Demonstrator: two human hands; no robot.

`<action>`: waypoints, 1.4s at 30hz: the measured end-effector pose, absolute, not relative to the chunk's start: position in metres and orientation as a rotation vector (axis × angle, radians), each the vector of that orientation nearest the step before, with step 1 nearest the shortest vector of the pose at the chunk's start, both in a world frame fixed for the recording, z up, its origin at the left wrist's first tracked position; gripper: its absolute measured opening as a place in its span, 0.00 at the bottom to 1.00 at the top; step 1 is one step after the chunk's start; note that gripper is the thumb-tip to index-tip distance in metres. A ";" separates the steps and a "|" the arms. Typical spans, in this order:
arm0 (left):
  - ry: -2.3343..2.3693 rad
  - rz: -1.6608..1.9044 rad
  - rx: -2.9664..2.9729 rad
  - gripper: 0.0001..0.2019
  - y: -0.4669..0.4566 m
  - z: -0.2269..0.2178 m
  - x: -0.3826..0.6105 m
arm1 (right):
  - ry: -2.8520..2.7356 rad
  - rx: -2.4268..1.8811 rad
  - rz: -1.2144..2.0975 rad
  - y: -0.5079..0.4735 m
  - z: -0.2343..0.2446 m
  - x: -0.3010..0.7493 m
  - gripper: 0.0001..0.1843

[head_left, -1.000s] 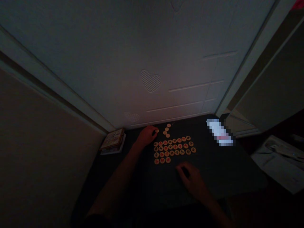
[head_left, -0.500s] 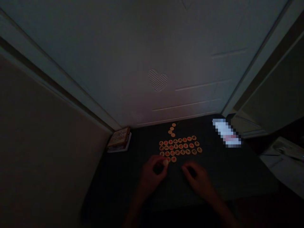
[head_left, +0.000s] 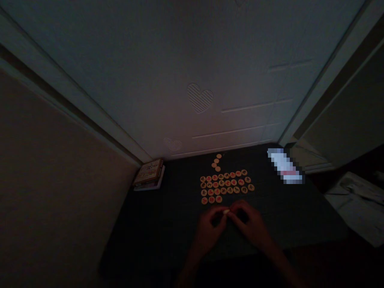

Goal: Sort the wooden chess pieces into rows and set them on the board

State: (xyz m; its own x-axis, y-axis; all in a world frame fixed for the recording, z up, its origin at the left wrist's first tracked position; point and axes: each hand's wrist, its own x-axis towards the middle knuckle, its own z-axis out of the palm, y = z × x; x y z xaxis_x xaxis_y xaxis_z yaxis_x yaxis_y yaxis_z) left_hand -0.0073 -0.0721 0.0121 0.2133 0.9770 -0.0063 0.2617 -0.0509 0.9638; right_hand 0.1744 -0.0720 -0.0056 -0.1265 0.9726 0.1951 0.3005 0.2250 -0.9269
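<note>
A round Chinese chess piece (head_left: 226, 211) is pinched between the fingertips of my left hand (head_left: 210, 226) and my right hand (head_left: 250, 220), which meet just in front of the rows. Both hands are closed with curled fingers. Which side of the piece faces up I cannot tell. Beyond my hands lie rows of Chinese chess pieces (head_left: 227, 183), with red and dark characters showing. The front row holds three pieces, the rightmost a red-marked piece (head_left: 219, 199). Farther back, several blank-looking pieces (head_left: 216, 161) lie in a loose cluster.
Books (head_left: 148, 174) are stacked at the back left corner of the dark table (head_left: 156, 224). A bright, pixelated flat object (head_left: 285, 166) lies at the back right. A pale panel with heart shapes (head_left: 200, 98) rises behind the table. Light-coloured items (head_left: 357, 204) are off to the right.
My left hand has moved right, from the front row to my right hand, carrying the piece. Three pieces of the front row now show uncovered. My right hand has barely shifted.
</note>
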 end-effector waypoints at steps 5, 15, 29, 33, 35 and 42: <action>1.290 0.913 1.576 0.10 -0.073 0.006 -0.006 | -1.625 -1.256 0.946 -0.072 -0.001 0.174 0.11; 1.337 0.939 1.565 0.09 -0.075 0.003 -0.003 | -1.634 -1.252 0.933 -0.072 -0.002 0.174 0.10; 1.301 0.935 1.663 0.11 -0.074 0.003 -0.001 | -1.632 -1.325 0.907 -0.072 -0.006 0.175 0.13; 1.287 0.936 1.682 0.12 -0.075 0.003 -0.001 | -1.594 -1.342 0.945 -0.073 -0.007 0.175 0.13; 1.289 0.936 1.677 0.13 -0.075 0.003 -0.001 | -1.580 -1.361 0.949 -0.073 -0.007 0.175 0.13; 1.324 0.907 1.672 0.13 -0.076 0.008 -0.001 | -1.547 -1.363 0.987 -0.072 -0.005 0.174 0.13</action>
State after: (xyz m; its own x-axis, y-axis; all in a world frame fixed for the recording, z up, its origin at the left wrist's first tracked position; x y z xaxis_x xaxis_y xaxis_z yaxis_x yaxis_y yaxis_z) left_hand -0.0006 -0.0758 0.0075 0.1947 0.9793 0.0550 0.4050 -0.1313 0.9049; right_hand 0.1742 -0.0722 -0.0051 -0.0671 0.9942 0.0845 0.3423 0.1025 -0.9340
